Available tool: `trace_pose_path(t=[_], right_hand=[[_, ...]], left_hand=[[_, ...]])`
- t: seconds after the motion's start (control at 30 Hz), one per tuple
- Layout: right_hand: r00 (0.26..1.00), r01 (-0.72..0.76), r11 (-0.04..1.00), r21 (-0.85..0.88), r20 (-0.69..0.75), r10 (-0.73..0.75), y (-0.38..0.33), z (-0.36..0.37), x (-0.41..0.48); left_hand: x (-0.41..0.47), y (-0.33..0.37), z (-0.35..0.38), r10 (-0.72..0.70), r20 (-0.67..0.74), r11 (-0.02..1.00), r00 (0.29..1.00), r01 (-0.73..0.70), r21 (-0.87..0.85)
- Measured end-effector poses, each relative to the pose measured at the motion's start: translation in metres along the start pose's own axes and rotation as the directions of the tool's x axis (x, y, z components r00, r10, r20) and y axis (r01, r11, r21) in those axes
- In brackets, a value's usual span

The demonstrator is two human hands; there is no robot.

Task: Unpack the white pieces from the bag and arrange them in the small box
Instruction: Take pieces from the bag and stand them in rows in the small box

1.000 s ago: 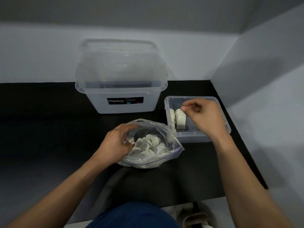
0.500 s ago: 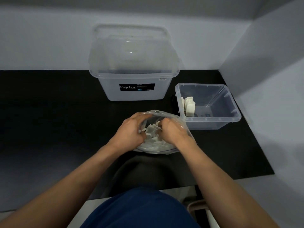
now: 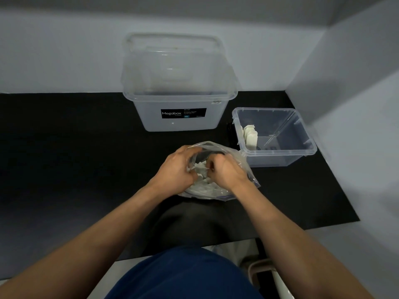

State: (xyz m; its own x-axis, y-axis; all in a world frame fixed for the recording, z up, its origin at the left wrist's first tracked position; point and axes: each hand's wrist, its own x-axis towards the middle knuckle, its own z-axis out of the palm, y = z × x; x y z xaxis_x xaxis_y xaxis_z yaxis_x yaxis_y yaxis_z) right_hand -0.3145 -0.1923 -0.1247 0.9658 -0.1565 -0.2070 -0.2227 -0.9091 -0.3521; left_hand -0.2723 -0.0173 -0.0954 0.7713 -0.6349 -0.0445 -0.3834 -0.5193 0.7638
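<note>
Clear plastic bag (image 3: 245, 169) sits on the black mat (image 3: 86, 147), just near-left of the small box (image 3: 278, 159). Head view: left hand (image 3: 174, 169) grips the bag rim, fingers curled, likely to keep the mouth open. Right hand (image 3: 226, 172) reaches inside, fingers curled among the white pieces (image 3: 199, 169); can't tell if it's pinching one. Boxed pieces (image 3: 250, 137) stand on edge against the box's left wall.
</note>
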Motion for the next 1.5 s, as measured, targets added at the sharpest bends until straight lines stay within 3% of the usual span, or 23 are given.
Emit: trace_pose_path(t=[0.57,0.77,1.3,1.5], right_hand=[[0.928,0.353,0.936,0.003,-0.131,-0.349,-0.009,-0.062,-0.039],[0.960,0.223,0.957,0.184,-0.213,-0.183,-0.002,-0.067,-0.043],[0.972,0.154,0.945,0.289,-0.217,-0.091,0.007,-0.081,-0.055],[0.878,0.155,0.862,0.483,-0.468,0.105,0.061,-0.139,-0.055]], left_hand=[[0.010,-0.002,0.002,0.101,0.049,0.969,0.994,-0.109,0.222],[0.008,0.000,-0.001,0.011,-0.012,0.997,1.000,-0.010,0.082],[0.012,0.003,0.004,-0.039,-0.053,0.999,0.998,0.040,0.026],[0.023,0.007,0.007,-0.106,-0.118,0.994,0.987,0.103,-0.038]])
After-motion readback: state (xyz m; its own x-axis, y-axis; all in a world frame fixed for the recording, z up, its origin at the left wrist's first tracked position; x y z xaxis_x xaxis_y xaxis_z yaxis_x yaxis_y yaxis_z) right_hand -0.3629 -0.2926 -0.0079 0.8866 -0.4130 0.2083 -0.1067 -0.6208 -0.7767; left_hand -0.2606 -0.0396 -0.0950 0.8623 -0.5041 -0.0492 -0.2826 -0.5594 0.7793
